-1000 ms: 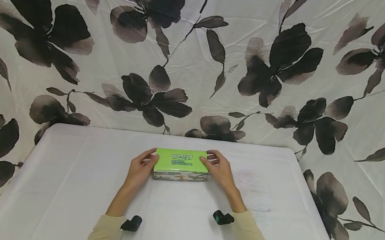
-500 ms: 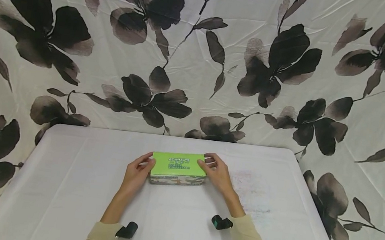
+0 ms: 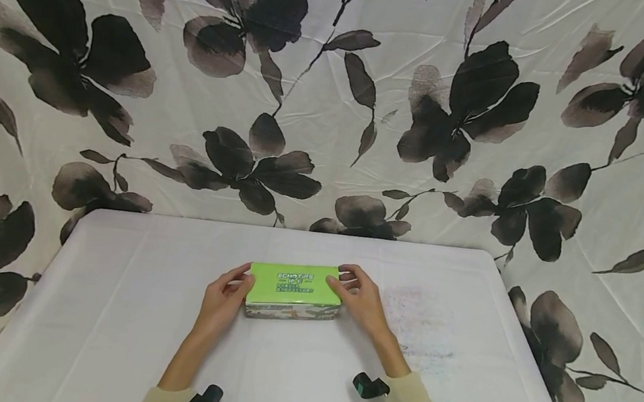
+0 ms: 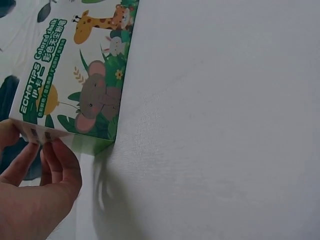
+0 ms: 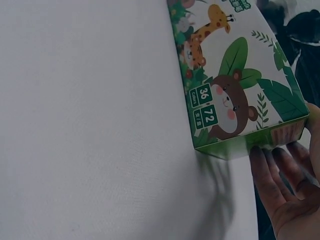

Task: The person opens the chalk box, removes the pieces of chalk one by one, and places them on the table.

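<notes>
A box of colored chalk with a bright green top is on the white table, held between both hands. Its side, printed with an elephant and a giraffe, shows in the left wrist view; a bear and the figures 36 and 72 show in the right wrist view. My left hand grips the left end, thumb near the top edge and fingertips against the end face. At the right end my right hand holds on, its thumb over the top edge. The box looks closed, and its contents are hidden.
The white table has rounded far corners and faint coloured smudges right of the box. A floral cloth hangs behind it and along the sides. Small black cameras sit at both wrists.
Both hands have drawn the box a little toward the person and slightly left across the table. Their grip on its two ends looks the same.
</notes>
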`<state>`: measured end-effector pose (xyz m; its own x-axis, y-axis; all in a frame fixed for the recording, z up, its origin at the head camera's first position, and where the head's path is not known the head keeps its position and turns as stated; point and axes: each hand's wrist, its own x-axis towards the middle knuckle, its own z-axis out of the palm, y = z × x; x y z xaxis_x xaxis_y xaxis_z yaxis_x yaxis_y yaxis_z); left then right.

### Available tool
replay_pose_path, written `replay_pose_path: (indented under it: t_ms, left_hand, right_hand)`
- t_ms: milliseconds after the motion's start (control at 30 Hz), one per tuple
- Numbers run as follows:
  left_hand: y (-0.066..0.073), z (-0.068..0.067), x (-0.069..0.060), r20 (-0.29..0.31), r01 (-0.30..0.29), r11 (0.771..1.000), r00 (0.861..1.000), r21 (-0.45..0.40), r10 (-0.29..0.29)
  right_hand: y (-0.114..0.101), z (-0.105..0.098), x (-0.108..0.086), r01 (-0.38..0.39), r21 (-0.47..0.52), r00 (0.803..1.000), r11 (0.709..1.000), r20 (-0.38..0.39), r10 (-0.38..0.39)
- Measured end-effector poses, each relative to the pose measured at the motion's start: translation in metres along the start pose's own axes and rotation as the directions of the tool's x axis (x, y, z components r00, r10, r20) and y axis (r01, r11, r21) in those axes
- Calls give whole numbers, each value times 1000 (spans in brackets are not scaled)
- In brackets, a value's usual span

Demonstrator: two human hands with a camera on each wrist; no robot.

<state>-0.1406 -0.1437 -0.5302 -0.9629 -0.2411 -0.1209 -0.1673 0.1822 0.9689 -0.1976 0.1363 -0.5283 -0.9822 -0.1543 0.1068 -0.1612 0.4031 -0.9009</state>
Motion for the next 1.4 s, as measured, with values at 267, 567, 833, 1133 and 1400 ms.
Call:
replay_pose_path:
  t_ms: [267, 567, 833, 1133, 1400]
  left_hand:
    - [-4, -5, -10, 6, -6, 1000, 1000, 7, 6]
    - [-4, -9, -21, 9, -5, 1000, 1000, -8, 5]
    - [-7, -12, -23, 36, -29, 999, 999, 43, 28]
    - [-16, -22, -20, 238, -105, 988, 968, 110, 77]
    - [-23, -21, -14, 308, -130, 980, 948, 151, 78]
  right_hand:
    - [-3, 3, -8, 9, -9, 1000, 1000, -9, -9]
    - [-3, 6, -15, 22, 0, 1000, 1000, -3, -22]
    - [-7, 5, -16, 92, -58, 996, 994, -7, -92]
    - [-25, 1, -10, 373, -191, 927, 908, 103, -360]
    - [-42, 9, -9, 502, -229, 842, 834, 349, -411]
